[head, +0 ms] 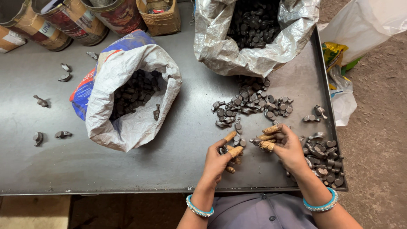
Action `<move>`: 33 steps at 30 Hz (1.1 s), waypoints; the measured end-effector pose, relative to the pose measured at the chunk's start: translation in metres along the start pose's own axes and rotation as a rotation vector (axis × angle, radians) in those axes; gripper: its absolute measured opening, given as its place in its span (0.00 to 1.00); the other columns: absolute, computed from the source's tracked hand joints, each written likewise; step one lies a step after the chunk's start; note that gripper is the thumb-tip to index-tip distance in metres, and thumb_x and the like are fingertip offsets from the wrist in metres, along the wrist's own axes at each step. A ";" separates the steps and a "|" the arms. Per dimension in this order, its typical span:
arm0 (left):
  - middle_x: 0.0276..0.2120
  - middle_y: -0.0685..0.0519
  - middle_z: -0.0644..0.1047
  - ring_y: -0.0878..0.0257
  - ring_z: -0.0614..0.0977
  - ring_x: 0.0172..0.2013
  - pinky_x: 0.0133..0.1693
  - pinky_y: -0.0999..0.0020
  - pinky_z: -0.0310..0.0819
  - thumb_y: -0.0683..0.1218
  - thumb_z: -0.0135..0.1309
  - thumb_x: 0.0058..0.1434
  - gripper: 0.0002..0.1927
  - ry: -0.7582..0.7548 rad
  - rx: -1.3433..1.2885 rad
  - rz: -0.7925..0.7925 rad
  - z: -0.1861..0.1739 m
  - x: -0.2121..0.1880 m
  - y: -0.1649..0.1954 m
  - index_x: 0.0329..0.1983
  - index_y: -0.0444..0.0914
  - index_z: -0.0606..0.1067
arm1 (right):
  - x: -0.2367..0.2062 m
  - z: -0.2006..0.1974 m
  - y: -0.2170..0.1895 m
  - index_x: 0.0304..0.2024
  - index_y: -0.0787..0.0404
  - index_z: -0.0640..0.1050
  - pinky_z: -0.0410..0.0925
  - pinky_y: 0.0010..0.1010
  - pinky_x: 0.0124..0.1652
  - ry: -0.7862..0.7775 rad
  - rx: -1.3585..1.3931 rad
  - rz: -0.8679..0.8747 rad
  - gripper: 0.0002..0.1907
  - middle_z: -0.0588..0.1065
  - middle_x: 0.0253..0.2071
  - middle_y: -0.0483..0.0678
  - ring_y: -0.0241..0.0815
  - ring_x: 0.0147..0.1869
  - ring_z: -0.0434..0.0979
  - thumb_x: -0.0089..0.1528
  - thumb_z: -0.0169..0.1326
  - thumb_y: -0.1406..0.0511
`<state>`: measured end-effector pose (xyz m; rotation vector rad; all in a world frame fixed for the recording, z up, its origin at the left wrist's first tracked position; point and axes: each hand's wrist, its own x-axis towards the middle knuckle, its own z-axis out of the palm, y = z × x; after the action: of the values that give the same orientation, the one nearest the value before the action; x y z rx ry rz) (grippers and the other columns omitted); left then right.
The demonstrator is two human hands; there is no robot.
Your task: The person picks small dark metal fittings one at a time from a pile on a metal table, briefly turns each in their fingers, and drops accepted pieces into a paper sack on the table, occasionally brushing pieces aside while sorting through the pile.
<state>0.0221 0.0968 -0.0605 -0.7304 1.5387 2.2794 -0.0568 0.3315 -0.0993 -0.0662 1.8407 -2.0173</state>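
Note:
My left hand [220, 156], fingertips wrapped in tan tape, is curled around a few small dark metal parts [235, 140] near the front of a dark metal tray table [127, 169]. Just to the right, my right hand [285, 146], taped the same way, pinches one small metal part [256, 141] between its fingers. Both hands wear blue bangles. A loose pile of the same parts [250, 104] lies just beyond the hands, and another heap [324, 159] sits to the right of my right hand.
A white woven sack [127, 123] lies open on its side with parts inside, left of centre. A larger silver sack [254, 55] full of parts stands at the back. Tins [76, 19] line the back left. Single parts [40, 101] lie scattered on the left.

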 end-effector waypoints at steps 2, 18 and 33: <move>0.34 0.52 0.84 0.67 0.82 0.25 0.17 0.73 0.70 0.40 0.59 0.60 0.25 -0.023 0.003 0.006 0.008 0.000 -0.004 0.62 0.37 0.76 | -0.002 -0.007 0.003 0.51 0.69 0.73 0.75 0.31 0.46 -0.002 0.076 0.068 0.20 0.80 0.43 0.54 0.41 0.47 0.81 0.56 0.58 0.78; 0.25 0.53 0.82 0.68 0.81 0.26 0.26 0.72 0.74 0.44 0.59 0.65 0.09 -0.087 0.356 0.127 -0.005 0.008 -0.025 0.35 0.32 0.79 | -0.021 0.027 -0.032 0.48 0.66 0.77 0.76 0.27 0.49 -0.092 -0.470 -0.052 0.19 0.84 0.43 0.49 0.35 0.48 0.85 0.53 0.57 0.78; 0.26 0.53 0.80 0.67 0.80 0.21 0.15 0.73 0.71 0.53 0.56 0.66 0.26 0.184 -0.445 0.369 -0.066 -0.018 0.048 0.65 0.40 0.74 | 0.035 0.093 -0.042 0.46 0.64 0.76 0.71 0.42 0.43 0.131 -1.124 -0.418 0.24 0.76 0.38 0.53 0.53 0.44 0.75 0.50 0.70 0.67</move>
<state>0.0290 0.0185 -0.0333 -0.8406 1.3382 2.9614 -0.0720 0.2342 -0.0551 -0.6787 2.9852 -0.9216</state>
